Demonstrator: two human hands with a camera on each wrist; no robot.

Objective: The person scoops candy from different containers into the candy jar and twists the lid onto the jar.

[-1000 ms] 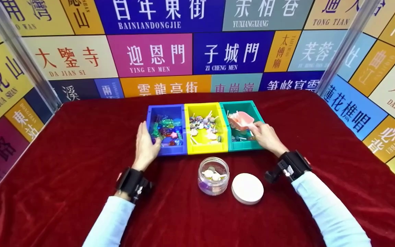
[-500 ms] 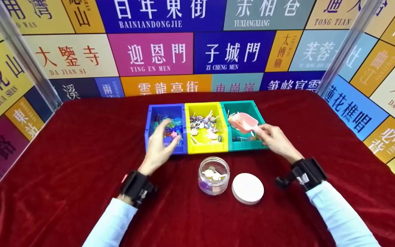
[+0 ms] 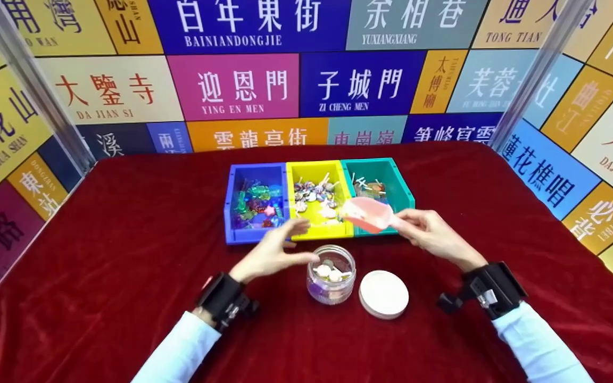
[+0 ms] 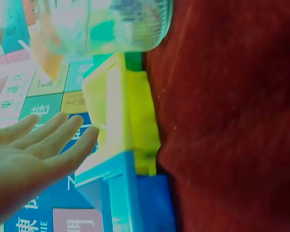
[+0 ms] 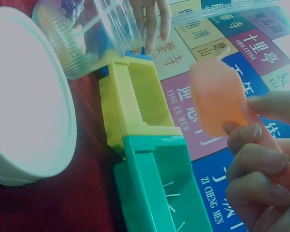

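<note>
My right hand (image 3: pixel 437 238) grips the handle of a pink scoop (image 3: pixel 367 214), held above the front of the yellow and green bins. Something pale shows at the scoop's lip. Spread fingers mark my left hand (image 3: pixel 270 256), which holds nothing; its thumb tip is right at the rim of a clear jar (image 3: pixel 331 293). White lollipops (image 3: pixel 330 272) lie inside the open jar. Beyond stand a blue bin (image 3: pixel 228 213) of colourful translucent pieces, a yellow bin (image 3: pixel 321 232) of lollipops, and a green bin (image 3: pixel 403 183) with sticks showing, as the right wrist view also shows.
A white lid (image 3: pixel 383 294) lies on the red cloth (image 3: pixel 306 346), just right of the jar. Behind the table rises a wall of printed signs (image 3: pixel 232 88), with clear upright panels' edges (image 3: pixel 538 74) at the sides.
My right hand has lifted the scoop out of the green bin and brought it nearer the jar. My left hand has left the blue bin and moved right, to the jar's side.
</note>
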